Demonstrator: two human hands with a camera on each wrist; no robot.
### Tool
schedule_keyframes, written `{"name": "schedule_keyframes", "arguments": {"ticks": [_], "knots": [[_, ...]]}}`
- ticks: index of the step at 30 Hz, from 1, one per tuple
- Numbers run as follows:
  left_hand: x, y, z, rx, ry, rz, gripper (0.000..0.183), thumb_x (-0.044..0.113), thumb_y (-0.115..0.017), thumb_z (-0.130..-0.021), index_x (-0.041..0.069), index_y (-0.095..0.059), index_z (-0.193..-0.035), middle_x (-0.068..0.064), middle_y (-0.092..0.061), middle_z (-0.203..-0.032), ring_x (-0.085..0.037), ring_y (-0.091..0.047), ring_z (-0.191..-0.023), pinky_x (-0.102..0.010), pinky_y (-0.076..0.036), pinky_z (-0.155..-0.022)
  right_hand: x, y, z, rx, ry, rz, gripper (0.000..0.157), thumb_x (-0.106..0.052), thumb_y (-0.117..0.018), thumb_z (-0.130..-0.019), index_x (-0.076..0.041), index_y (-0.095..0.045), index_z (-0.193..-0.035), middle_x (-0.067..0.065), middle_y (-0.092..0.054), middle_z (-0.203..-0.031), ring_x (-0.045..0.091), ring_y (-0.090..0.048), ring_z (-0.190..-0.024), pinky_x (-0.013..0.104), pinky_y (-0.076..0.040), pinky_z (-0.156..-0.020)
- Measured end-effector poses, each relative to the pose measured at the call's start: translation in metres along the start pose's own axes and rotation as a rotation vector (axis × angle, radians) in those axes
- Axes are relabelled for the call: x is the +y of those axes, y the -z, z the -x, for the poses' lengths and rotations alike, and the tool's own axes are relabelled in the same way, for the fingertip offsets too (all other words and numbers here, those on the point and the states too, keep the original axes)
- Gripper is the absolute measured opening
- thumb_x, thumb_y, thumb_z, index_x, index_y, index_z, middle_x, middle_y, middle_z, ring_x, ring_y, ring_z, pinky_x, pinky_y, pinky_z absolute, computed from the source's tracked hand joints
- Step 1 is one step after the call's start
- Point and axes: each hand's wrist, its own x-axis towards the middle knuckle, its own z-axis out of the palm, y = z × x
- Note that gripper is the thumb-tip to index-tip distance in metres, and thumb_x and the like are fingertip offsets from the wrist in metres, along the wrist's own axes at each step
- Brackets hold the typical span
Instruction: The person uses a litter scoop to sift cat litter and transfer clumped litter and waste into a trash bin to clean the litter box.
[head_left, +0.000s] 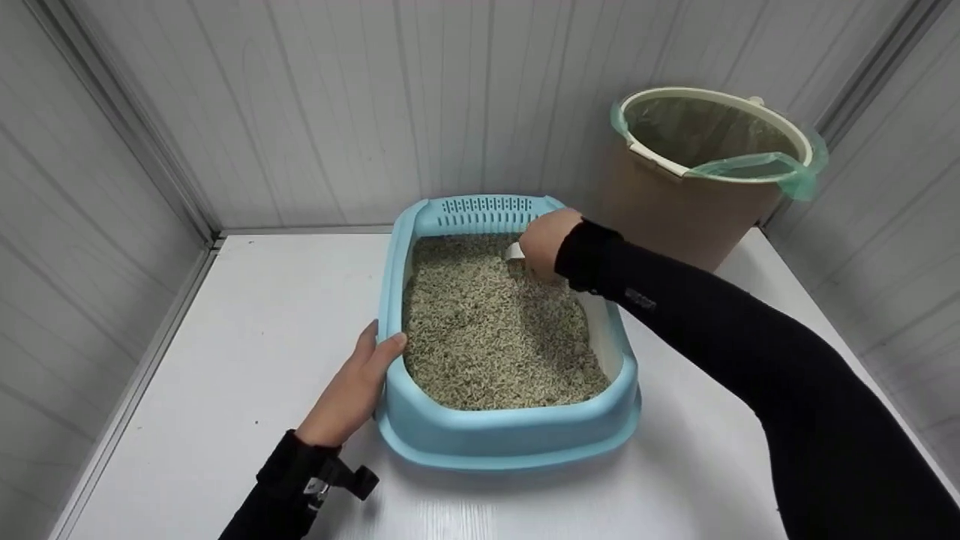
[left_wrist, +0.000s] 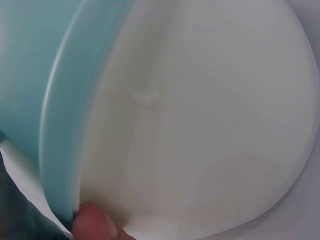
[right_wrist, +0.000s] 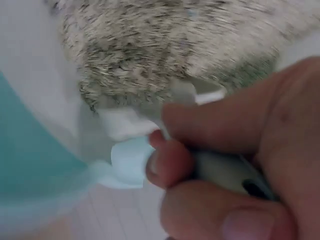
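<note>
A light-blue litter box [head_left: 510, 439] holds grainy, greenish-beige litter [head_left: 480, 322]. My left hand [head_left: 352, 390] grips its left rim, the thumb [left_wrist: 95, 222] over the edge and the fingers outside against the wall. In the head view my right hand [head_left: 549, 241] is over the far right part of the box, holding a pale litter scoop [head_left: 514, 251]. The right wrist view shows its handle [right_wrist: 220, 170] in the curled fingers, with the head close to the litter and partly hidden by the hand.
At the back right stands a brown bin [head_left: 667, 210] with a cream rim and a green bag liner [head_left: 806, 176]. The box sits on a white tabletop [head_left: 262, 330], enclosed by grey panel walls [head_left: 337, 112].
</note>
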Motion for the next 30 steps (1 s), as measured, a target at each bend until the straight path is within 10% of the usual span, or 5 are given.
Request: {"name": "schedule_keyframes", "arguments": {"ticks": [8, 16, 23, 30], "knots": [[-0.002, 0.001, 0.002, 0.004, -0.009, 0.003, 0.093, 0.066, -0.046, -0.114, 0.015, -0.006, -0.180, -0.021, -0.023, -0.181, -0.036, -0.036, -0.159, -0.060, -0.030, -0.127, 0.028, 0.021, 0.001, -0.281, 0.046, -0.234, 0.039, -0.007, -0.052, -0.108, -0.018, -0.042, -0.073, -0.001, -0.033, -0.071, 0.016, -0.024, -0.066, 0.038, -0.030, -0.069], [-0.001, -0.001, 0.001, -0.006, -0.019, 0.019, 0.095, 0.066, -0.047, -0.113, 0.015, -0.005, -0.180, -0.021, -0.023, -0.180, -0.037, -0.036, -0.158, -0.061, -0.032, -0.125, 0.036, 0.039, 0.012, -0.156, -0.091, -0.173, 0.034, -0.010, -0.053, -0.097, -0.020, -0.035, -0.070, -0.002, -0.025, -0.071, 0.019, -0.021, -0.067, 0.040, -0.026, -0.064], [0.000, -0.006, 0.000, -0.012, 0.008, -0.002, 0.097, 0.068, -0.046, -0.113, 0.015, -0.003, -0.181, -0.020, -0.018, -0.183, -0.037, -0.028, -0.165, -0.064, -0.028, -0.129, 0.048, 0.037, 0.015, -0.390, 0.015, -0.247, 0.047, -0.022, -0.059, -0.109, -0.021, -0.047, -0.064, -0.005, -0.031, -0.068, 0.014, -0.023, -0.065, 0.034, -0.026, -0.065], [0.001, 0.000, 0.004, 0.004, 0.012, -0.029, 0.098, 0.070, -0.047, -0.112, 0.016, -0.004, -0.181, -0.021, -0.021, -0.182, -0.038, -0.037, -0.159, -0.065, -0.035, -0.123, 0.071, 0.025, 0.009, -0.422, 0.059, -0.394, 0.046, -0.018, -0.068, -0.098, -0.021, -0.041, -0.061, -0.007, -0.036, -0.062, 0.011, -0.026, -0.059, 0.030, -0.027, -0.060]]}}
